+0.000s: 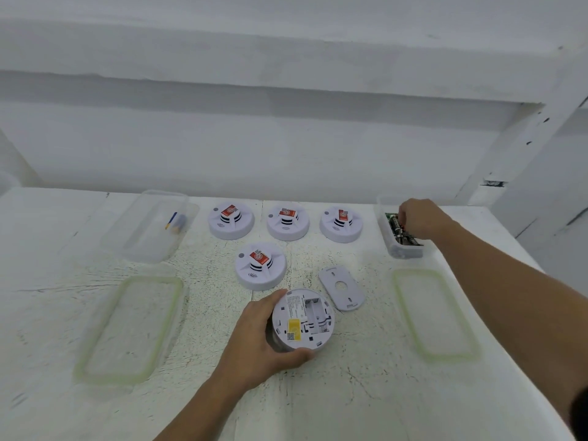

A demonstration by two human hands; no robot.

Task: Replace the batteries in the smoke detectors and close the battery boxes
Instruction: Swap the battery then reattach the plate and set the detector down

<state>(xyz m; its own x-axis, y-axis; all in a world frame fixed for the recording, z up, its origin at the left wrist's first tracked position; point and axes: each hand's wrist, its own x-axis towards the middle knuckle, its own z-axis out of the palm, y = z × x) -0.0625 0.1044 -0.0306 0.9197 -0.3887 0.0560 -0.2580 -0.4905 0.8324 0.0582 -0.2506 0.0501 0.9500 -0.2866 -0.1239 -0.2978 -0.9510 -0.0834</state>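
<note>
- the left hand (257,332) grips an upturned smoke detector (302,319) at the near middle of the white table (350,393). the thumb is on its far edge and the fingers are curled around its near edge.
- the detector's battery compartment (313,313) is open and faces up. its cover plate (342,288) lies flat just beside it, to the right.
- the right hand (416,218) reaches into a clear box (404,253) at the far right, with fingers bent down onto the green batteries (402,232) inside. i cannot tell if it has hold of one.
- four more detectors stand face up: three in a far row (231,220), (288,221), (341,223) and one (261,265) nearer, just behind the held one.
- a second clear box (140,246) at the far left holds a few blue and yellow batteries (175,221).
- two clear lids with green seals lie flat, one at the left (130,326) and one at the right (436,313), each in front of its box.
</note>
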